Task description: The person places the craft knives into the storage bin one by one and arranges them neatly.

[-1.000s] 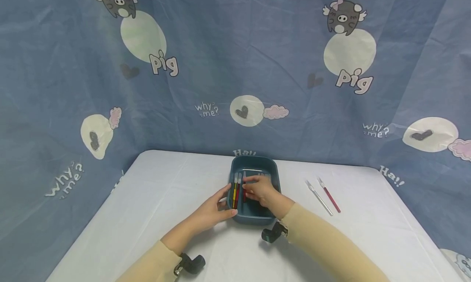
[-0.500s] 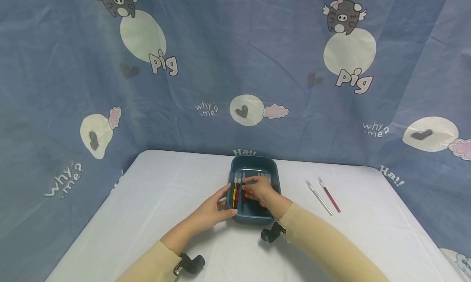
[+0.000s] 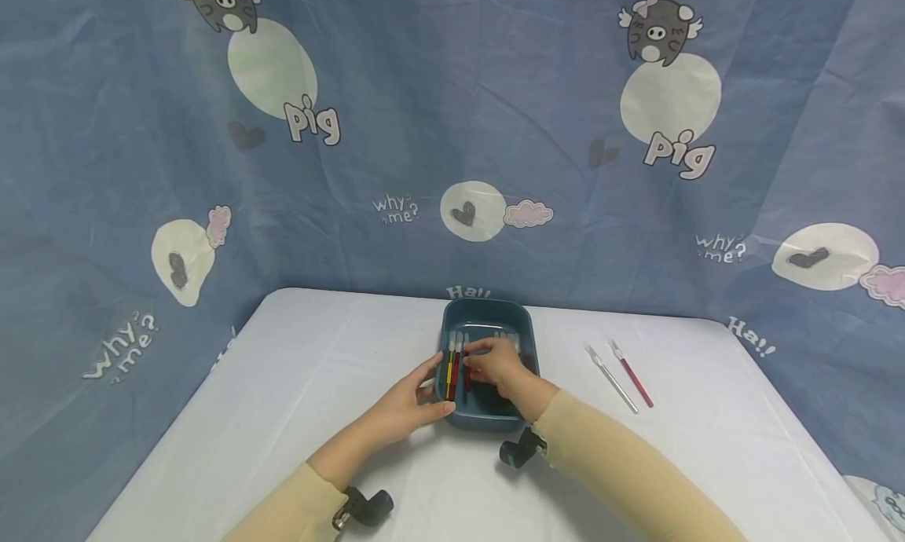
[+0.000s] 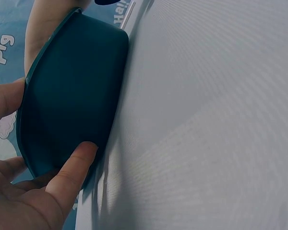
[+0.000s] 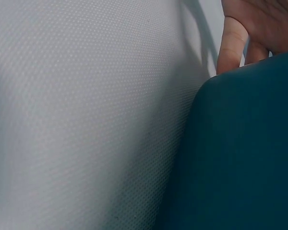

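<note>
A dark teal plastic bin (image 3: 488,313) sits on the white table. My left hand (image 3: 401,408) is at its left side, fairly straight fingers touching the rim and the thumb (image 4: 72,172) lying along the outer wall in the left wrist view. Reaching inside, my right hand (image 3: 498,365) pinches a slim red craft knife (image 3: 467,380), partly covered by the fingers. Left of it in the bin lie a yellow craft knife (image 3: 448,373) and a red-barrelled one (image 3: 456,369), both with clear caps. More clear caps (image 3: 498,336) show behind the right hand, their barrels hidden.
To the right of the bin, a silver craft knife (image 3: 613,382) and another red craft knife (image 3: 634,377) lie on the white tabletop (image 3: 353,338). A blue printed curtain (image 3: 396,133) hangs behind the table's back edge.
My right hand has shifted very slightly left inside the bin with the red craft knife. The left hand, the bin and the knives on the table stay put.
</note>
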A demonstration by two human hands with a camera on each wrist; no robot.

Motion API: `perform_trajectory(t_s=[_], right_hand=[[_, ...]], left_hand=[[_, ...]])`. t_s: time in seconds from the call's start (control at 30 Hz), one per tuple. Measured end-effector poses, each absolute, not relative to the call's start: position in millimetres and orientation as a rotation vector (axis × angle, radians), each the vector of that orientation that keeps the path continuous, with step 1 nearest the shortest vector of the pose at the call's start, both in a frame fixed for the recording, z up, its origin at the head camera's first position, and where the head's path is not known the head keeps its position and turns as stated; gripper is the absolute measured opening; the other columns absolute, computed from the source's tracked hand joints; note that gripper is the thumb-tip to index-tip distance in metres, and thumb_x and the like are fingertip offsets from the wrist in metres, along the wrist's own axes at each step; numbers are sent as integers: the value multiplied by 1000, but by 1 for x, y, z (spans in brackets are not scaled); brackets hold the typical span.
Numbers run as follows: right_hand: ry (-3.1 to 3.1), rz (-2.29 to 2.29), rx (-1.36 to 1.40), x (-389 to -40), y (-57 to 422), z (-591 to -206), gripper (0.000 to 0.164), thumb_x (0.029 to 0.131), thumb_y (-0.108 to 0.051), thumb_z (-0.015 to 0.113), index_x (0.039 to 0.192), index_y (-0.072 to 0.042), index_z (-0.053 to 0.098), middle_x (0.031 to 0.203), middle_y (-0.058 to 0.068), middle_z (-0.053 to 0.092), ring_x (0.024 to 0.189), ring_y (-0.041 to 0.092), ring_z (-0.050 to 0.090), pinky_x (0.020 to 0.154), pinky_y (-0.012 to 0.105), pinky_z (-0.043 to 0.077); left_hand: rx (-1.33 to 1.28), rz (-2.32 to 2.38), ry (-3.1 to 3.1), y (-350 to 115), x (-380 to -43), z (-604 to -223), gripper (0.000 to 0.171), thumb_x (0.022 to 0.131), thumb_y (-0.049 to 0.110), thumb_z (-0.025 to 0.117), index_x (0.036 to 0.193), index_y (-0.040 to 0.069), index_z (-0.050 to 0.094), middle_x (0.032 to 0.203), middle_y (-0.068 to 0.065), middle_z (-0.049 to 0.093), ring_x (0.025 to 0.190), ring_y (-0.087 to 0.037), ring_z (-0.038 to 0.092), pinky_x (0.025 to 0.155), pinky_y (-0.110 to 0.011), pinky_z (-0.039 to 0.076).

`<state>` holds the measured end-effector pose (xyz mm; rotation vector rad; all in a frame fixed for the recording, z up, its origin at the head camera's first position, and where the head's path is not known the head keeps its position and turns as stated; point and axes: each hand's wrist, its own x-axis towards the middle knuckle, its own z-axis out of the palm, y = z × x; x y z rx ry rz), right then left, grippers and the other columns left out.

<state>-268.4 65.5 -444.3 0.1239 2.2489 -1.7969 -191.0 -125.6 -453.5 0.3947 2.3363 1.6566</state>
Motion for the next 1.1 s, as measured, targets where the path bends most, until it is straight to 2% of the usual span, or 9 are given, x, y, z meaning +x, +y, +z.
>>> perform_trajectory(t_s=[0.7, 1.1], right_hand=[[2303, -1798, 86, -265, 65, -447, 26, 91, 6, 66, 116, 11, 65, 108, 23, 67, 97, 32, 72, 79, 37, 60], [2342, -1736, 101, -265, 62, -444, 25, 91, 5, 68, 116, 9, 66, 107, 21, 68, 93, 30, 73, 76, 35, 61]], left_hand=[[378, 1661, 2345, -125, -191, -453, 88, 92, 26, 75, 161, 14, 21, 159, -20, 31, 139, -39, 43, 106, -51, 43], [393, 1670, 2335, -125, -190, -451, 88, 92, 25, 75, 161, 14, 20, 159, -21, 31, 139, -41, 43, 106, -52, 43]])
